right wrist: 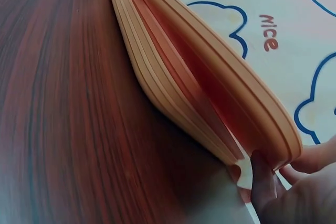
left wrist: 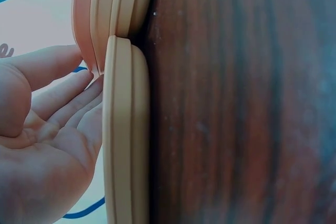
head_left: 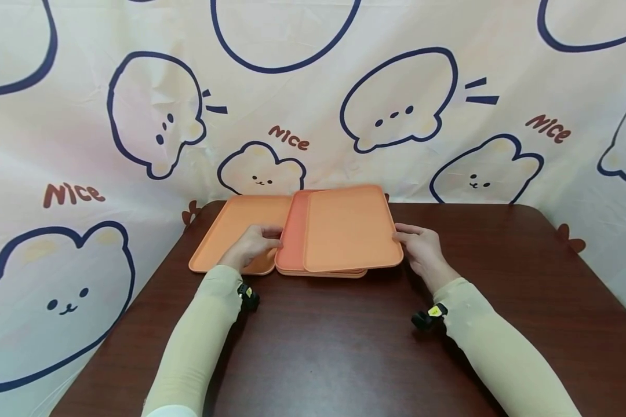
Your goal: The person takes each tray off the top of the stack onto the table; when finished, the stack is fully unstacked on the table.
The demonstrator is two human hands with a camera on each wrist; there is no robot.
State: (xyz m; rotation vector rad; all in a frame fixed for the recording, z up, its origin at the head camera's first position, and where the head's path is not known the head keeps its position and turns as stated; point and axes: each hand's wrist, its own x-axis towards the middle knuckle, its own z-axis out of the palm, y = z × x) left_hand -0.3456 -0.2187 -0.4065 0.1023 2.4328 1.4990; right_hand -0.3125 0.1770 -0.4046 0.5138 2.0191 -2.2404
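Note:
My right hand (head_left: 422,252) pinches the right edge of a light orange tray (head_left: 352,229). That tray sits askew over a stack, its right side raised; the right wrist view shows a wedge-shaped gap beneath it. Directly under it is a coral-pink tray (head_left: 293,237), whose left strip shows. Below the pink one are more light orange trays (right wrist: 139,66). My left hand (head_left: 253,243) touches the left edge of the stack, its thumb and fingertips at the pink tray's rim. Another light orange tray (head_left: 235,223) lies to the left, partly under my left hand.
The trays lie toward the back of a dark brown wooden table (head_left: 313,347). Behind it hangs a pale cloth (head_left: 313,110) with bear drawings and "Nice" lettering. The left tray's right edge abuts the stack.

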